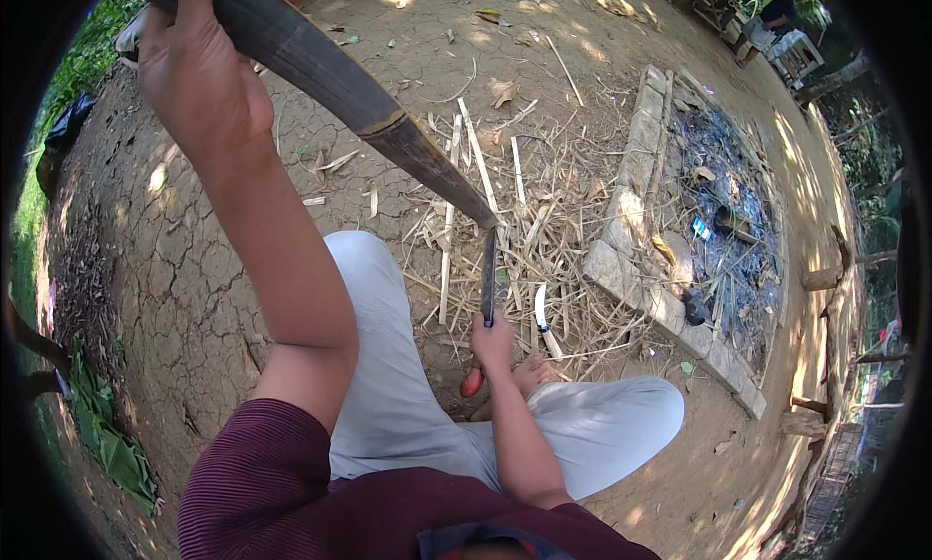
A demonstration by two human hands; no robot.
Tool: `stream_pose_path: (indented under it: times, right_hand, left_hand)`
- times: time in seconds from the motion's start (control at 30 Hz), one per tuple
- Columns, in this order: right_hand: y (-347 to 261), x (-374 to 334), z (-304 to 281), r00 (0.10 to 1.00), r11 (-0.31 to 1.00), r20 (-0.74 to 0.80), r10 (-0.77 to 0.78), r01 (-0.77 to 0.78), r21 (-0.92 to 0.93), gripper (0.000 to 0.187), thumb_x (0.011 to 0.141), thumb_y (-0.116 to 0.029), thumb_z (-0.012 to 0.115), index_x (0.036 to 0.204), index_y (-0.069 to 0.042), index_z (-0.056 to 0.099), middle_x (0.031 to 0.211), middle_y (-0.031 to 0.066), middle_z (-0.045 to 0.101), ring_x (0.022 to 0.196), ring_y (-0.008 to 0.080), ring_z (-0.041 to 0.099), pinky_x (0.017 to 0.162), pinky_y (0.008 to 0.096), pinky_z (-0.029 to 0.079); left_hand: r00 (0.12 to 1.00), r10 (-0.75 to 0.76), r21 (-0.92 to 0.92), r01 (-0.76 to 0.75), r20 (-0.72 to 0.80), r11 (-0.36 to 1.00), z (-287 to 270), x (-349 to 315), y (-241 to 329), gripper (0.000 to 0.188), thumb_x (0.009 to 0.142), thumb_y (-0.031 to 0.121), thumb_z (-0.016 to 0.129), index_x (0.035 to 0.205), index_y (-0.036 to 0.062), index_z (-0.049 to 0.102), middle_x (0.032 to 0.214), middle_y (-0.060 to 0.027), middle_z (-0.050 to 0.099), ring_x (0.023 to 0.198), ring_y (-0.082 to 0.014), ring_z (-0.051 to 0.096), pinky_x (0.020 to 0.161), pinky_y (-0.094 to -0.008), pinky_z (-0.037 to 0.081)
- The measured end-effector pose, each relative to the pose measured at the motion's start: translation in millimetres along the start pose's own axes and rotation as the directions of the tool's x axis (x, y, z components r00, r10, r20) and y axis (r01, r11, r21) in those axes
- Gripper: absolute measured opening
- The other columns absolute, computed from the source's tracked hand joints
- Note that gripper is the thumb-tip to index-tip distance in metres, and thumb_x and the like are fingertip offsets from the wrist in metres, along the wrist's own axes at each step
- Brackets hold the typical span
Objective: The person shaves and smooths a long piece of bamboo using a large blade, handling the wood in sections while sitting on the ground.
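My left hand [207, 89] is raised at the upper left, its fingers wrapped round a long, dark length of split bamboo [335, 84]. The bamboo slants down toward the middle, with a node ring partway along. In my right hand [493, 342], low between my knees, is a long knife [488, 279] with a reddish handle, closed in my fist. Its dark blade points away from me, and its tip meets the bamboo's lower end; whether it has cut in, I cannot tell. A smaller curved knife [542, 308] with a bright blade lies on the shavings beside my bare foot.
Pale bamboo strips [476, 152] and shavings [582, 269] litter the cracked earth in front of me. To the right, a stone border [636, 191] surrounds a patch of ash [718, 162]. Green leaves [112, 434] lie at the left; another person [772, 21] is far off at the upper right.
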State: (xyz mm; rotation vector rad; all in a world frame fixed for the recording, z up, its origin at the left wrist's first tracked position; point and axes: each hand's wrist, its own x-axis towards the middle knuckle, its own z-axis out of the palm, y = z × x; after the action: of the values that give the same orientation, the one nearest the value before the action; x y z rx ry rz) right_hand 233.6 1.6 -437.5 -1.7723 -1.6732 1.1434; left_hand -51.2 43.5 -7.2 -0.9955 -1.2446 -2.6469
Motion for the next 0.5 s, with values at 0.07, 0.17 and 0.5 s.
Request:
stream_pose_path:
  times: [0.07, 0.17, 0.5]
  right_hand:
    - [8.5, 2.8, -2.4, 0.997, 0.999, 0.064, 0.036, -0.034, -0.029, 0.020, 0.090, -0.020, 0.065, 0.084, -0.001, 0.063, 0.064, 0.0095, 0.063, 0.056, 0.0206, 0.063, 0.055, 0.0368, 0.049]
    - [12.6, 0.4, 2.2, 0.983, 0.990, 0.172, 0.062, -0.039, -0.132, 0.018, 0.087, -0.018, 0.069, 0.084, -0.001, 0.063, 0.064, 0.0082, 0.063, 0.054, 0.0185, 0.063, 0.054, 0.0349, 0.050]
    - [67.2, -3.2, 42.5, 0.936, 0.984, 0.305, 0.176, -0.176, -0.028, 0.026, 0.086, -0.009, 0.067, 0.110, -0.002, 0.059, 0.074, 0.0117, 0.069, 0.059, 0.0193, 0.067, 0.053, 0.0346, 0.053]
  left_hand:
    - [0.994, -0.010, 0.025, 0.013, -0.109, 1.000, 20.6, -19.6, 4.5, 0.041, 0.092, 0.033, 0.073, 0.116, 0.0030, 0.060, 0.085, -0.0134, 0.069, 0.071, -0.0230, 0.071, 0.066, -0.0317, 0.059]
    - [0.986, 0.044, -0.016, -0.047, -0.161, 0.999, 26.6, -27.0, 0.3, 0.040, 0.093, 0.034, 0.073, 0.116, 0.0035, 0.063, 0.080, -0.0082, 0.068, 0.067, -0.0172, 0.069, 0.062, -0.0275, 0.057]
    - [1.000, -0.006, -0.176, 0.012, 0.031, 0.984, -4.8, 5.0, -23.8, 0.026, 0.103, 0.035, 0.055, 0.096, 0.0100, 0.060, 0.065, 0.0009, 0.052, 0.056, -0.0097, 0.054, 0.056, -0.0221, 0.047]
